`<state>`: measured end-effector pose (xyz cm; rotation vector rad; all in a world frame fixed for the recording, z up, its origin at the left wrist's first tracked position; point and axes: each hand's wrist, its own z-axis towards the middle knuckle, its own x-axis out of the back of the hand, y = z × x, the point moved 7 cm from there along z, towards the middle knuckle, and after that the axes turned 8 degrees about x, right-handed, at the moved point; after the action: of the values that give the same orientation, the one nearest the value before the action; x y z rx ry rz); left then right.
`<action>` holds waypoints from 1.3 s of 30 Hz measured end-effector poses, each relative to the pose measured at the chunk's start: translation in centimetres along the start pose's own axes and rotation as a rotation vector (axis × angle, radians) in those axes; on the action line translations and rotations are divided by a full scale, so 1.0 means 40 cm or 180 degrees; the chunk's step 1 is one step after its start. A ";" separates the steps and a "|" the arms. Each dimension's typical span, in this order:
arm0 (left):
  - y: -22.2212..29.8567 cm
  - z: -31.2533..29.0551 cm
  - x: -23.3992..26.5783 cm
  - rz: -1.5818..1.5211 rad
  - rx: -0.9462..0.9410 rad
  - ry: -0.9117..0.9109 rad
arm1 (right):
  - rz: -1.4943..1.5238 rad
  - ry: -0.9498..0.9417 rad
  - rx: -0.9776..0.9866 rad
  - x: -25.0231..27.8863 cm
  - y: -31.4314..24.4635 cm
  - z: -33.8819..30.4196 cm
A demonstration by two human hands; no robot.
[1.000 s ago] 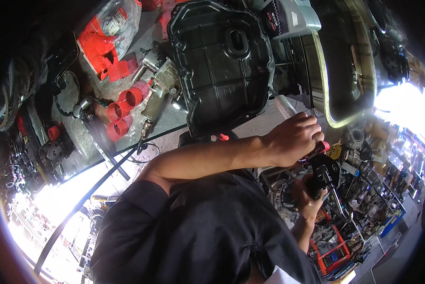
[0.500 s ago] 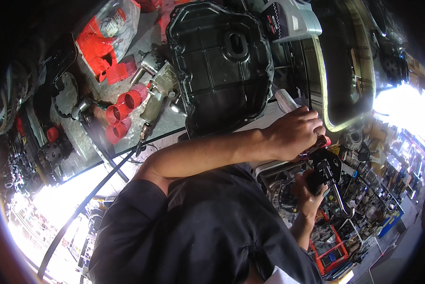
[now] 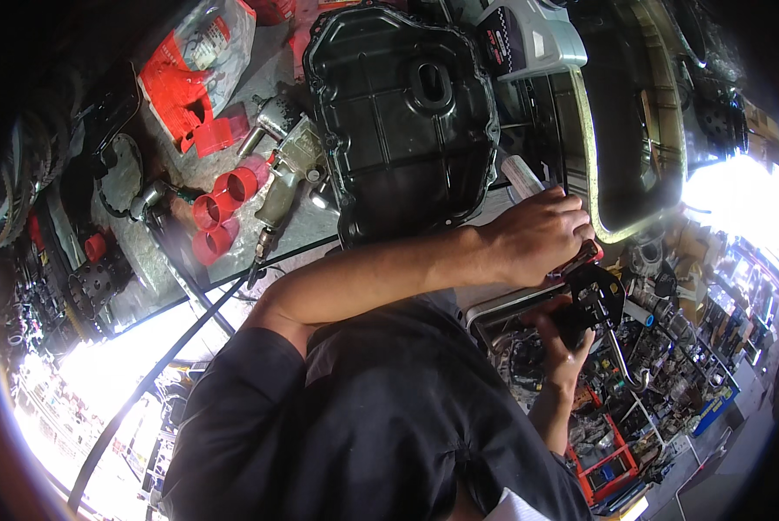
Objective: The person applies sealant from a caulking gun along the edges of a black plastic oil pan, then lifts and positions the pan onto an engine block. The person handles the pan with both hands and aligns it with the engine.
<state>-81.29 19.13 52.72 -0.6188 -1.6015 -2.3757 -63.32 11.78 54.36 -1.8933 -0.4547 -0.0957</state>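
My left hand (image 3: 541, 236) reaches across my body to the right, its fingers curled over a red-ended tool (image 3: 583, 254) that is mostly hidden under the palm. The tool's end meets a black metal bracket part (image 3: 600, 291) with a hole in its plate. A shiny bent rod (image 3: 619, 358) hangs down from this part and hooks at its tip. Below it, my right hand (image 3: 559, 340) wraps round the dark body of the same part and supports it from underneath. Just beyond the left knuckles lies a pale grey cylinder (image 3: 521, 177).
A black oil pan (image 3: 389, 130) lies on the bench ahead. Left of it are an air impact wrench (image 3: 283, 178), red ring-shaped pieces (image 3: 211, 213) and a red-and-clear plastic bag (image 3: 200, 69). A grey bottle (image 3: 541, 42) stands at the far right. Several loose parts crowd the lower right.
Both hands keep their grips. The bracket part has tilted slightly and its hooked rod has swung a little; the left hand has shifted slightly.
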 end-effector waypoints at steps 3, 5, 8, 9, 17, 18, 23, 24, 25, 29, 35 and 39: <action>-0.004 0.005 -0.001 0.0056 0.0016 -0.0078 | 0.0057 -0.0064 0.0007 -0.003 0.006 0.008; -0.007 0.007 0.001 0.0067 0.0020 -0.0086 | 0.0092 -0.0163 0.0047 -0.005 0.007 0.014; -0.009 0.007 0.009 0.0016 0.0011 -0.0006 | 0.0078 -0.0169 0.0012 -0.003 0.009 0.016; -0.009 0.007 0.011 0.0008 0.0019 0.0007 | 0.0005 -0.0133 0.0015 -0.001 0.008 0.017; -0.019 0.006 0.023 0.0013 0.0025 0.0023 | -0.0027 -0.0072 -0.0046 -0.011 0.003 0.022; -0.021 0.007 0.024 0.0009 0.0028 0.0014 | -0.0031 -0.0090 -0.0048 -0.013 0.002 0.023; -0.027 0.013 0.031 0.0020 0.0009 -0.0017 | -0.0033 -0.0106 -0.0002 -0.024 -0.003 0.032; -0.028 0.014 0.032 0.0030 -0.0005 -0.0010 | -0.0011 -0.0067 -0.0025 -0.025 -0.003 0.033; -0.030 0.015 0.034 0.0028 -0.0021 0.0005 | 0.0012 -0.0029 -0.0048 -0.026 -0.003 0.034; -0.038 0.023 0.040 -0.0067 0.0028 -0.0018 | 0.0010 0.0010 -0.0097 -0.033 -0.006 0.040; -0.048 0.033 0.055 -0.0100 0.0068 -0.0164 | -0.0060 0.0078 -0.0010 -0.048 -0.025 0.053; -0.056 0.041 0.063 -0.0056 0.0040 -0.0172 | 0.0015 0.0132 -0.0056 -0.063 -0.037 0.062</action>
<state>-84.06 21.66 52.54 -0.6747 -1.6489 -2.3791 -66.55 13.84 54.04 -1.9060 -0.4224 -0.1361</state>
